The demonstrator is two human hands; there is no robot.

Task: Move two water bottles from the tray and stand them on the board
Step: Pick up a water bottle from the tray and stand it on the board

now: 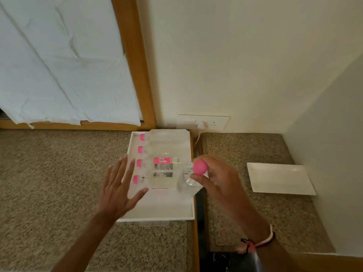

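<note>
A white tray (167, 211) lies on the speckled counter, with several clear water bottles with pink caps (157, 163) lying on their sides in it, caps to the left. My right hand (218, 179) is shut on one clear bottle (186, 180) near its pink cap, held upright over the tray's right edge. My left hand (117, 187) hovers open, fingers spread, over the tray's left edge and holds nothing. The white board (280, 178) lies flat on the lower counter to the right, with nothing on it.
A dark gap (201, 203) with a wooden edge separates the two counters. A wall socket with a white cable (204, 124) sits behind the tray. A wall closes the right side beside the board. A paper-covered, wood-framed panel (59, 65) stands at the back left.
</note>
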